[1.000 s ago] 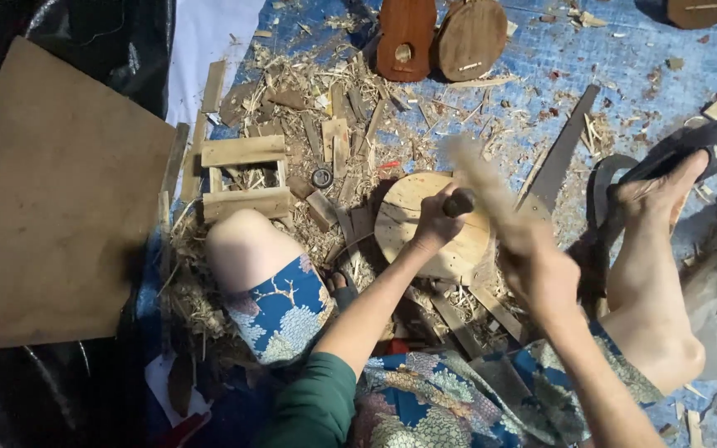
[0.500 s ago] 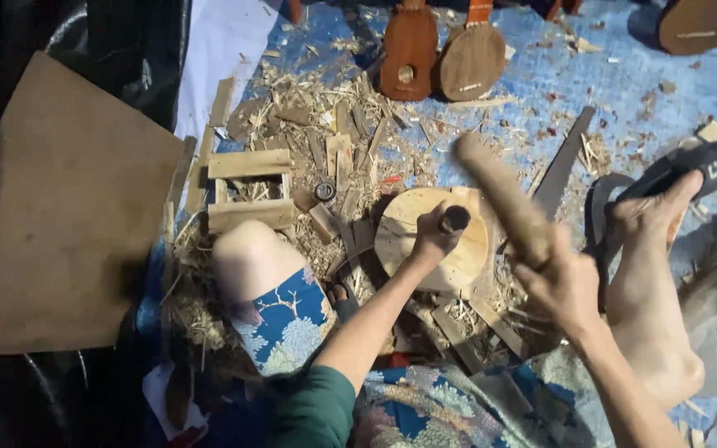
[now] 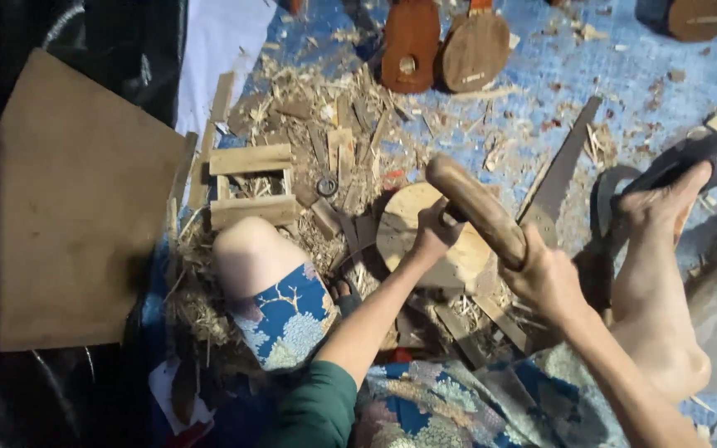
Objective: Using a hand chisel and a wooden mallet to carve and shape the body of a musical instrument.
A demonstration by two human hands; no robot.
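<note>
Right hand point(image 3: 545, 278) clenched around the lower end of a wooden mallet point(image 3: 476, 209), now raised higher and swung back than half a second ago, when the club was lower over the work; by that lift, judged to be the wind-up of another blow. Mallet's long axis slanted, head pointing up and left toward the far side of the blue tarp point(image 3: 641, 91), handle end down and right in the fist. Left hand point(image 3: 435, 234) closed around a short dark chisel-like tool, mostly hidden in the fist, held upright against a round pale wooden disc point(image 3: 408, 236) lying flat near the middle of the tarp. Around the disc, wood shavings point(image 3: 325, 124) and offcuts. Left of it, a small slatted wooden frame point(image 3: 251, 184) and a bent knee in blue patterned cloth. Right of it, a long flat saw blade point(image 3: 566, 166) and a bare foot resting on a dark sandal point(image 3: 695, 158). At the tarp's far edge, two small brown instrument bodies point(image 3: 441, 50). At the left edge, a large brown board point(image 3: 51, 216).
</note>
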